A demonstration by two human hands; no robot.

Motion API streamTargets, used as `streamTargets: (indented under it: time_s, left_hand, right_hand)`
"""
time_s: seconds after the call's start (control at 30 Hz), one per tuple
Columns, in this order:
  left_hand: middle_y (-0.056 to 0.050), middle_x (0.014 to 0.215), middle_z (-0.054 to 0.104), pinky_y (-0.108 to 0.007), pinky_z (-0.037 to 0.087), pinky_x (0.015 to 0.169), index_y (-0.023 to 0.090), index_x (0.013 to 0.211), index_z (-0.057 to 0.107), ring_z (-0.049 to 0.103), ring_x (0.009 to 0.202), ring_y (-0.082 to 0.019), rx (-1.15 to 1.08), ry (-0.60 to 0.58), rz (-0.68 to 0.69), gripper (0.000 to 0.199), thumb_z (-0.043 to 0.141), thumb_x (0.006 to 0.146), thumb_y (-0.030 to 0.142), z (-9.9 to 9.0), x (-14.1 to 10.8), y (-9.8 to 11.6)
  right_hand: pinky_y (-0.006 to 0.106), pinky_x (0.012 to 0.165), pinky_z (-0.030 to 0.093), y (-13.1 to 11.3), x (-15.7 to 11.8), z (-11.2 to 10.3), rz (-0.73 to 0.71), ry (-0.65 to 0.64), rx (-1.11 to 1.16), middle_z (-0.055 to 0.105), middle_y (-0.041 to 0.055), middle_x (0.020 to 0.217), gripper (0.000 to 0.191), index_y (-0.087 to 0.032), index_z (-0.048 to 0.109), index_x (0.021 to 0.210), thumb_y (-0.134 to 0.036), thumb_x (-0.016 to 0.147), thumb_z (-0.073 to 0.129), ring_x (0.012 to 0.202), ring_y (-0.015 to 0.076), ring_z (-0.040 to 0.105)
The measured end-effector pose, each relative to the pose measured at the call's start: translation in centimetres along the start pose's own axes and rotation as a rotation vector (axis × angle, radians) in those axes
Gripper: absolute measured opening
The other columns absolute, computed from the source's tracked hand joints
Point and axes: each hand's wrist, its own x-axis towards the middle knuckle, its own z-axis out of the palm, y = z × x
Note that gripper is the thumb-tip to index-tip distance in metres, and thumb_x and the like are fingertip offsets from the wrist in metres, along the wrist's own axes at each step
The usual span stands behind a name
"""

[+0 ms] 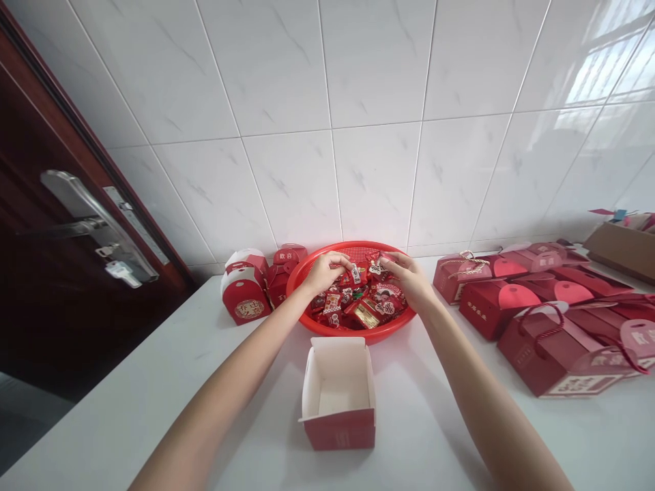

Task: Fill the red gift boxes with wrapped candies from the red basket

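Note:
A red plastic basket (376, 334) holds many wrapped candies (386, 300), mostly red, against the tiled wall. Over its left half, my left hand (328, 270) is closed with a small white-and-red wrapped candy (355, 274) at its fingertips. My right hand (409, 276) reaches over the right side, its fingertips pinched on a red wrapped candy (377, 264). In front of the basket stands an open red box (340, 431) with a white inside; its flaps are up and nothing shows in it.
Red gift boxes (245, 296) stand left of the basket. Several more red boxes (555, 348), some with cord handles, fill the right side. A cardboard box (621, 249) sits at the far right. The door (66, 273) is at the left.

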Motion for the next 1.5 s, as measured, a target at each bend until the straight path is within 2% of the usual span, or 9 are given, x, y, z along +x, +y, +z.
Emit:
streamTargets:
  time_s: [0.2, 0.4, 0.57, 0.8, 0.93, 1.1, 1.23, 1.37, 1.5]
  left_hand:
    - [-0.006, 0.114, 0.071, -0.036, 0.049, 0.100, 0.021, 0.073, 0.074, 0.063, 0.113, -0.023, 0.020, -0.012, 0.007, 0.017, 0.060, 0.078, 0.014, 0.1, -0.2, 0.1]
    - [-0.006, 0.102, 0.074, -0.035, 0.051, 0.097, 0.020, 0.064, 0.068, 0.067, 0.103, -0.022, 0.043, -0.062, -0.015, 0.021, 0.053, 0.076, 0.013, 0.2, -0.2, -0.1]
    - [-0.003, 0.080, 0.074, -0.035, 0.053, 0.089, 0.020, 0.059, 0.064, 0.069, 0.092, -0.023, 0.065, -0.121, -0.050, 0.021, 0.048, 0.070, 0.011, 0.2, -0.2, -0.2]
    - [-0.004, 0.090, 0.075, -0.033, 0.053, 0.090, 0.019, 0.061, 0.067, 0.068, 0.096, -0.022, 0.037, -0.075, -0.036, 0.019, 0.052, 0.072, 0.012, 0.2, -0.2, 0.0]
    - [-0.003, 0.085, 0.076, -0.034, 0.054, 0.094, 0.019, 0.071, 0.072, 0.070, 0.091, -0.020, -0.019, -0.033, -0.027, 0.021, 0.053, 0.078, 0.015, 0.2, -0.1, 0.1]
    - [-0.003, 0.096, 0.079, -0.036, 0.051, 0.101, 0.020, 0.083, 0.078, 0.070, 0.102, -0.021, -0.090, -0.009, -0.015, 0.023, 0.055, 0.080, 0.016, 0.1, -0.1, 0.4]
    - [-0.005, 0.104, 0.079, -0.038, 0.052, 0.101, 0.020, 0.094, 0.079, 0.069, 0.107, -0.023, -0.139, -0.056, -0.018, 0.022, 0.062, 0.081, 0.022, 0.2, -0.2, 0.4]
    - [-0.009, 0.112, 0.077, -0.039, 0.054, 0.099, 0.017, 0.103, 0.078, 0.069, 0.108, -0.025, -0.169, -0.122, -0.023, 0.027, 0.067, 0.082, 0.030, 0.3, -0.2, 0.2]
    - [-0.011, 0.125, 0.070, -0.038, 0.053, 0.099, 0.018, 0.131, 0.064, 0.065, 0.116, -0.024, -0.151, -0.180, -0.024, 0.046, 0.065, 0.086, 0.028, 0.5, 0.0, -0.2]
  right_hand:
    - [0.031, 0.070, 0.054, 0.0, 0.0, 0.0, 0.011, 0.009, -0.022, 0.071, 0.0023, 0.086, 0.041, -0.020, 0.071, 0.089, -0.048, 0.062, 0.084, 0.079, 0.0185, 0.067]
    - [0.030, 0.070, 0.053, 0.5, 0.2, -0.1, 0.006, 0.012, -0.038, 0.070, 0.0027, 0.086, 0.040, -0.020, 0.071, 0.089, -0.048, 0.064, 0.082, 0.081, 0.0189, 0.066]
    - [0.028, 0.068, 0.053, 1.2, 0.7, -0.4, 0.002, 0.027, -0.037, 0.071, 0.0029, 0.090, 0.042, -0.021, 0.072, 0.096, -0.047, 0.065, 0.082, 0.083, 0.0187, 0.066]
    - [0.027, 0.067, 0.052, 1.2, 0.7, -0.5, 0.013, 0.042, -0.034, 0.072, 0.0023, 0.090, 0.039, -0.022, 0.071, 0.097, -0.042, 0.065, 0.081, 0.083, 0.0183, 0.067]
    - [0.028, 0.068, 0.052, 0.7, 0.5, -0.3, 0.024, 0.029, -0.040, 0.073, 0.0029, 0.088, 0.035, -0.020, 0.071, 0.090, -0.041, 0.064, 0.082, 0.081, 0.0183, 0.066]
    - [0.027, 0.063, 0.051, 0.2, 0.2, -0.1, 0.060, 0.005, -0.050, 0.073, 0.0020, 0.083, 0.031, -0.021, 0.071, 0.086, -0.037, 0.062, 0.082, 0.074, 0.0173, 0.067]
    - [0.026, 0.057, 0.050, -0.2, -0.2, 0.1, 0.105, -0.028, -0.080, 0.074, 0.0024, 0.080, 0.029, -0.021, 0.071, 0.086, -0.032, 0.062, 0.084, 0.070, 0.0172, 0.066]
    - [0.027, 0.057, 0.052, -0.5, -0.4, 0.2, 0.134, -0.034, -0.104, 0.075, 0.0043, 0.081, 0.025, -0.021, 0.072, 0.083, -0.028, 0.063, 0.085, 0.074, 0.0190, 0.068]
    - [0.026, 0.056, 0.051, -0.4, -0.3, 0.2, 0.122, -0.024, -0.106, 0.075, 0.0043, 0.080, 0.025, -0.020, 0.072, 0.081, -0.029, 0.062, 0.086, 0.073, 0.0178, 0.066]
